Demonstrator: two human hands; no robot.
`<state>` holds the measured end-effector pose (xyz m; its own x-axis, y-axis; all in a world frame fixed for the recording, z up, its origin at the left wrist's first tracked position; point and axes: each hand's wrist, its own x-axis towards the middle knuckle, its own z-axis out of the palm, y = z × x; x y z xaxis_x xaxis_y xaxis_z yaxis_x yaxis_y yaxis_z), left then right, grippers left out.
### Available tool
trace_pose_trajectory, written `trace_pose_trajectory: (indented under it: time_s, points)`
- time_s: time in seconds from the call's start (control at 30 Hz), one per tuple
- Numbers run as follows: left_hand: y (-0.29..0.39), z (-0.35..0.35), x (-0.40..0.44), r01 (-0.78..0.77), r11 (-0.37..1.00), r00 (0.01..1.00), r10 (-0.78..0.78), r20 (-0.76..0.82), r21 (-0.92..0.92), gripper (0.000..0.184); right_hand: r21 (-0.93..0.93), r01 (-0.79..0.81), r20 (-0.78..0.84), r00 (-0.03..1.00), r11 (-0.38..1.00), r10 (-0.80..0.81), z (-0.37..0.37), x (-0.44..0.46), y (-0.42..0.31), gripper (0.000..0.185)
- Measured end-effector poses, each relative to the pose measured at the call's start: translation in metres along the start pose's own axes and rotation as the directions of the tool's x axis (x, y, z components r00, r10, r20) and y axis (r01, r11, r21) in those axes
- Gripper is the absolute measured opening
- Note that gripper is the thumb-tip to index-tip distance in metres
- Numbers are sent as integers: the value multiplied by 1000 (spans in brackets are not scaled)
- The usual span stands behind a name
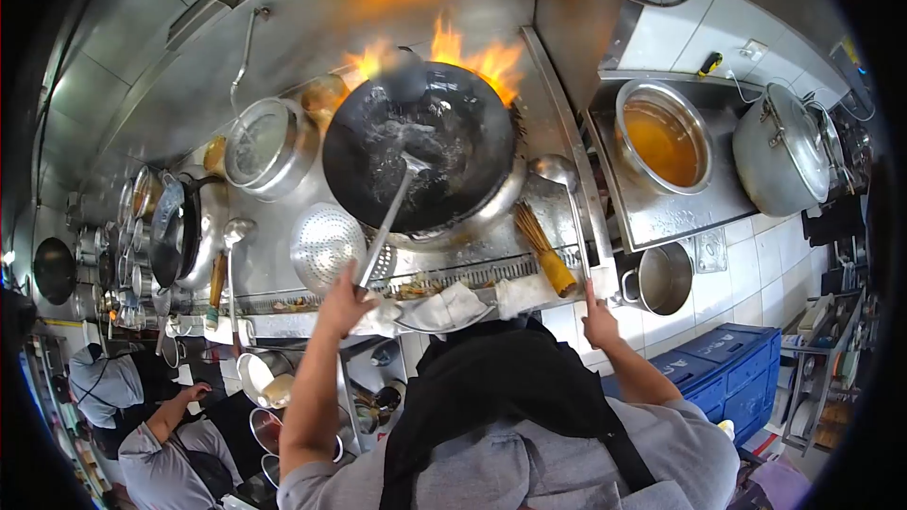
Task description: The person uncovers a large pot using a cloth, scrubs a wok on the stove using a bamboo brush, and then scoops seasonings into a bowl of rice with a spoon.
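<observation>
A black wok (472, 123) stands on the lit burner, with a little clear, shiny liquid in its bottom and flames along its far rim. My left hand (342, 307) is closed round the handle of a long-handled metal utensil (389, 212). Its head lies inside the wok, too blurred to tell spatula from ladle. My right hand (600, 323) grips a steel ladle (556, 170) by its handle end; the bowl is over the stove top, right of the wok. Between wok and right hand lies a bamboo brush (540, 244) with a yellow-wrapped end.
A perforated strainer (321, 244) and a steel pot (267, 156) are left of the wok. On the right counter stand a pot of amber liquid (664, 137) and a lidded pot (779, 156). Folded white cloths (444, 307) line the front edge. Two people (170, 434) work at lower left.
</observation>
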<state>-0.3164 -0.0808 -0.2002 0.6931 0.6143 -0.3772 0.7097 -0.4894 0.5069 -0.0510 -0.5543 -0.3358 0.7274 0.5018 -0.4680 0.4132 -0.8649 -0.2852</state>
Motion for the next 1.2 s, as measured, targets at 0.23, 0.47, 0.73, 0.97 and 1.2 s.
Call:
trace_pose_trajectory:
  time_s: [0.23,0.47,0.73,0.97,1.2]
  points:
    - [14,-46,-20,-95,995,985,94,-146,-2,54,-18,-40,111,993,999,41,-88,66,-95,81]
    - [-7,-74,32,238,643,940,35,339,-728,30,-198,-88,149,982,976,119,-41,99,-111,105]
    - [-8,-35,16,421,123,888,145,436,-899,48,866,-222,231,972,448,36,-42,66,-92,64]
    - [8,-30,14,404,109,904,107,414,-908,50,433,469,-223,883,769,-413,-196,84,-211,79]
    - [35,-27,8,397,114,913,52,405,-911,50,-519,482,56,843,706,-535,-168,178,-368,44]
